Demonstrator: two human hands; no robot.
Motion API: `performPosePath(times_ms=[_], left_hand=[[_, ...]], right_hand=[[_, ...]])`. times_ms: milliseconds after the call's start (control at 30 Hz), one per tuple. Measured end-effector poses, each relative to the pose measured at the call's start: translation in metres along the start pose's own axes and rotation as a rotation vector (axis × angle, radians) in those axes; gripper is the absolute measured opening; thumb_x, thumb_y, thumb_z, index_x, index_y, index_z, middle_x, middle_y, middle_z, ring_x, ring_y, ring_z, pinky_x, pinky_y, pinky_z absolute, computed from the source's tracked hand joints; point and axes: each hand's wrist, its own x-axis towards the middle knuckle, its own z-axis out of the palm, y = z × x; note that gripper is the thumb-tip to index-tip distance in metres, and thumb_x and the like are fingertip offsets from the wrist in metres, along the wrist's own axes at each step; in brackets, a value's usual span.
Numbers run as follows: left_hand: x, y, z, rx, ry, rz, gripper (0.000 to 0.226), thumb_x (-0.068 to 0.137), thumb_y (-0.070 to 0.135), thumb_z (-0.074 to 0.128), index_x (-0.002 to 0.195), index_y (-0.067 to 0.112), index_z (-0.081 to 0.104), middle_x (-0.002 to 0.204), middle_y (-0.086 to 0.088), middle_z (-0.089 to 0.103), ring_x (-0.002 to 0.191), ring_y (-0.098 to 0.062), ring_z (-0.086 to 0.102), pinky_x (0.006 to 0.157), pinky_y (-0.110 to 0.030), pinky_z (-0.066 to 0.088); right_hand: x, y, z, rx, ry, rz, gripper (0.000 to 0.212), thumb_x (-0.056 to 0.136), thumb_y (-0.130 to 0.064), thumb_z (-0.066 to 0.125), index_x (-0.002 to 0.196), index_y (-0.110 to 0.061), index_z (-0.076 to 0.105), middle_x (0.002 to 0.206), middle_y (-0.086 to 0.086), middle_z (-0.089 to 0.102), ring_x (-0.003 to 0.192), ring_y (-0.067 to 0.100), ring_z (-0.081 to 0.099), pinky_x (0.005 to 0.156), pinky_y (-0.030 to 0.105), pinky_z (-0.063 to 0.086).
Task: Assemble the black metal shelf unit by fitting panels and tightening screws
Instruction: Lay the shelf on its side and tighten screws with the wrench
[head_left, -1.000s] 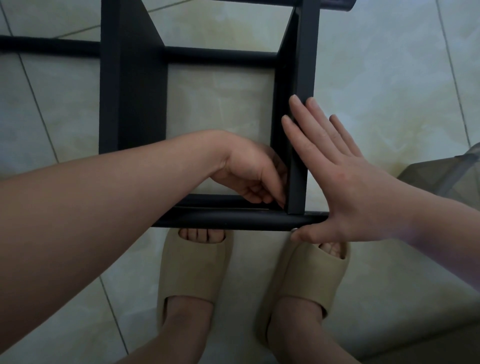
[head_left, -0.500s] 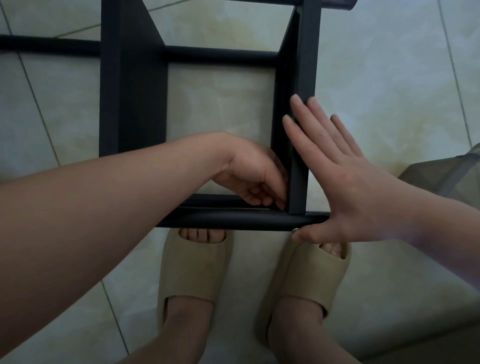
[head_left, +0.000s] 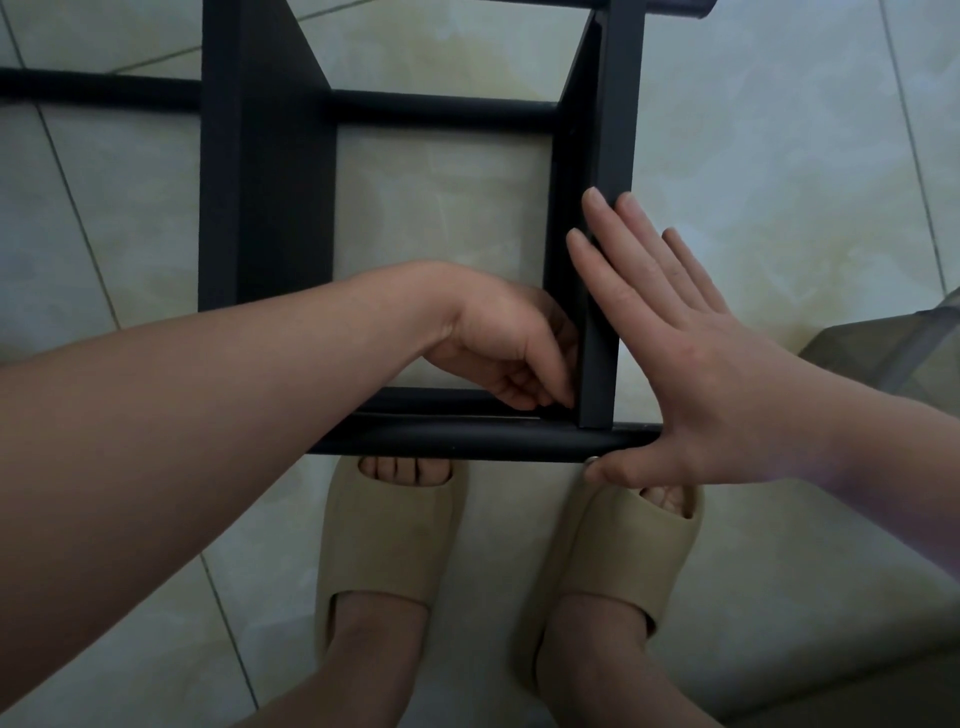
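The right grip (head_left: 696, 379), released, pressed flat on the panel (head_left: 615, 104); whether the left grip (head_left: 498, 353) held anything was unclear; bracing square seemed wise.

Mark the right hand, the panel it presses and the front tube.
right hand (head_left: 711, 379): head view, back of the hand.
panel (head_left: 618, 104): head view, bare edge above the fingers.
front tube (head_left: 467, 441): head view, midway along its length.
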Motion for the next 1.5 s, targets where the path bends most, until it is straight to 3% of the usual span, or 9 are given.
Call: performPosePath(times_ms=[100, 233, 533, 833, 1000, 1267, 1500], left_hand=[[-0.0028, 0.0007, -0.0043, 0.02, -0.028, -0.046, 0.019, 0.089, -0.004, 0.059, 0.087, 0.015, 0.065, 0.08, 0.001, 0.068, 0.078, -0.012, 0.059, 0.081, -0.028, 0.048], [-0.0034, 0.0015, -0.0052, 0.075, -0.021, -0.11, 0.015, 0.092, 0.008, 0.061, 0.084, 0.018, 0.069, 0.076, 0.006, 0.071, 0.073, -0.011, 0.056, 0.078, -0.028, 0.046], [-0.0007, 0.0053, -0.0015, 0.062, -0.008, -0.064, 0.019, 0.09, -0.005, 0.06, 0.082, 0.011, 0.065, 0.066, 0.003, 0.067, 0.067, -0.01, 0.055, 0.069, -0.022, 0.048], [-0.0003, 0.0014, 0.0006, -0.039, -0.038, -0.034, 0.023, 0.089, -0.011, 0.055, 0.084, 0.01, 0.061, 0.081, -0.006, 0.06, 0.077, -0.015, 0.056, 0.078, -0.027, 0.047], [-0.0028, -0.0021, -0.0015, -0.055, -0.056, -0.071, 0.02, 0.093, -0.001, 0.053, 0.086, 0.015, 0.063, 0.077, 0.001, 0.066, 0.075, -0.013, 0.054, 0.079, -0.029, 0.045], [-0.0007, 0.0007, -0.0004, 0.061, -0.009, -0.088, 0.024, 0.09, -0.002, 0.061, 0.074, 0.015, 0.067, 0.065, 0.003, 0.066, 0.061, -0.008, 0.049, 0.06, -0.018, 0.04], [-0.0021, 0.0021, -0.0013, 0.055, -0.003, -0.065, 0.02, 0.089, -0.004, 0.062, 0.079, 0.012, 0.067, 0.065, 0.003, 0.067, 0.064, -0.008, 0.053, 0.065, -0.02, 0.044]], right_hand=[[0.0, 0.0006, 0.001, 0.002, 0.008, -0.004, 0.135, 0.065, -0.077, 0.06, 0.162, -0.009, -0.006, 0.169, 0.007, -0.019, 0.154, 0.023, -0.021, 0.126, 0.054, 0.0], [0.0, 0.0009, 0.0007, -0.002, 0.009, -0.004, 0.136, 0.065, -0.076, 0.061, 0.162, -0.009, -0.006, 0.169, 0.007, -0.019, 0.155, 0.023, -0.021, 0.126, 0.054, 0.0], [0.0002, -0.0004, -0.0002, -0.001, 0.004, 0.001, 0.135, 0.064, -0.077, 0.059, 0.162, -0.008, -0.005, 0.169, 0.008, -0.019, 0.154, 0.023, -0.021, 0.125, 0.057, 0.003], [0.0005, 0.0009, 0.0015, 0.0, 0.013, -0.003, 0.135, 0.065, -0.077, 0.06, 0.162, -0.009, -0.005, 0.169, 0.007, -0.019, 0.154, 0.022, -0.021, 0.126, 0.054, 0.0], [0.0006, 0.0011, 0.0017, 0.003, 0.016, -0.002, 0.135, 0.065, -0.077, 0.061, 0.162, -0.009, -0.005, 0.169, 0.007, -0.018, 0.155, 0.023, -0.021, 0.126, 0.053, -0.001], [0.0006, 0.001, 0.0017, -0.002, 0.016, -0.005, 0.135, 0.065, -0.077, 0.061, 0.162, -0.01, -0.006, 0.169, 0.007, -0.019, 0.155, 0.023, -0.02, 0.126, 0.052, -0.001], [0.0002, 0.0006, 0.0013, 0.002, 0.011, -0.004, 0.135, 0.065, -0.076, 0.061, 0.162, -0.009, -0.006, 0.169, 0.007, -0.019, 0.154, 0.022, -0.021, 0.126, 0.054, 0.0]])
